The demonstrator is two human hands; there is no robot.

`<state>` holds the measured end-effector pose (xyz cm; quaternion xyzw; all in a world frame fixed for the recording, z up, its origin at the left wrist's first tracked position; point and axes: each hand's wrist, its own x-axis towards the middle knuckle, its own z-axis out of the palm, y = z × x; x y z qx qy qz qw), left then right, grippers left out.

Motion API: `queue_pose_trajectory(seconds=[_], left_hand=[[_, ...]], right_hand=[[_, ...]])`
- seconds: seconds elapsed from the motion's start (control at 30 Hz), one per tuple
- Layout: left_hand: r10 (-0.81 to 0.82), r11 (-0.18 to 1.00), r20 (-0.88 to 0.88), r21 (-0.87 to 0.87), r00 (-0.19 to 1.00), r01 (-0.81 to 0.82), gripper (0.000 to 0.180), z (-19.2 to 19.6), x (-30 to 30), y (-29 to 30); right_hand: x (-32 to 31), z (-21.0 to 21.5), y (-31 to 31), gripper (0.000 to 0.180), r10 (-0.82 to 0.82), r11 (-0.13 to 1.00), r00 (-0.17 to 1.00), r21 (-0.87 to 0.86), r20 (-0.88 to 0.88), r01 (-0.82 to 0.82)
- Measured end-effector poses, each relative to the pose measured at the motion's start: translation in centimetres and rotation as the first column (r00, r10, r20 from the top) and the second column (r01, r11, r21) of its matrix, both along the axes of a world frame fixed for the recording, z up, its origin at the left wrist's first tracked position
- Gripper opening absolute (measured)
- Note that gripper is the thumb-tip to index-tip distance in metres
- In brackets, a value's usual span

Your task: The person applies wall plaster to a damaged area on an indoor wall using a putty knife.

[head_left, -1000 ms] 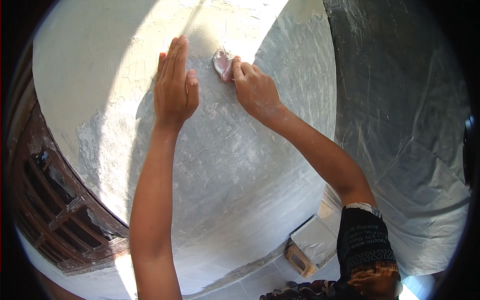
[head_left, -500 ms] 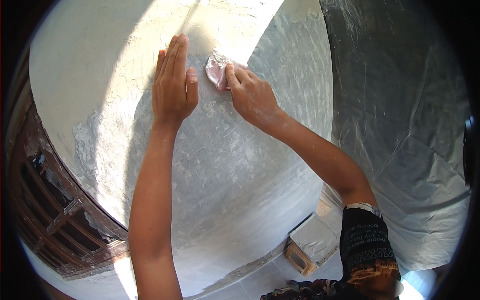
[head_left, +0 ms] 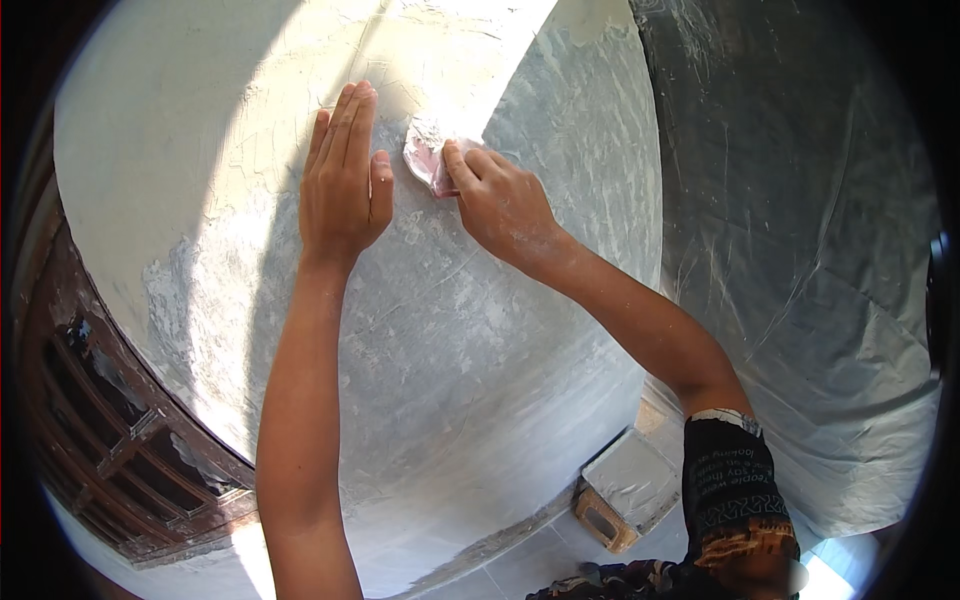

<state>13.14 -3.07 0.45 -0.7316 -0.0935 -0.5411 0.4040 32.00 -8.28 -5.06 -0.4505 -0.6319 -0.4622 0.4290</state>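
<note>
My left hand (head_left: 345,190) lies flat on the plastered wall (head_left: 430,370), its fingers stretched upward and thumb a little apart, holding nothing. Just to its right, my right hand (head_left: 505,205) grips a pinkish putty scraper (head_left: 425,165) with the forefinger pressed along it. White putty coats the scraper's left and upper part, which is against the wall at the border of sunlit cream and shaded grey. The handle end is hidden by my fingers. Around the hands the surface is patchy, with smears and ridges of filler.
A brown wooden lattice frame (head_left: 130,440) is set in the wall at the lower left. Grey plastic sheeting (head_left: 800,250) hangs along the right. Down on the tiled floor stands a small stool (head_left: 630,480) with a whitish, covered top.
Both hands sit slightly lower in the picture. The scraper has shifted a little down and left, still in my right hand, and the view itself has moved slightly.
</note>
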Motion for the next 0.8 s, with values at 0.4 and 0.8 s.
queue_pose_trajectory(seconds=[0.4, 0.8], left_hand=[[-0.005, 1.000, -0.016, -0.019, 1.000, 0.005, 0.058, -0.2, 0.1, 0.0], [0.045, 0.999, -0.007, -0.003, 0.999, -0.045, 0.059, -0.2, 0.0, 0.1]], right_hand=[[1.7, 0.7, 1.4, 0.041, -0.084, 0.996, 0.996, -0.027, -0.001, 0.084], [3.8, 3.5, 1.8, 0.035, -0.107, 0.994, 0.990, -0.043, -0.091, 0.104]])
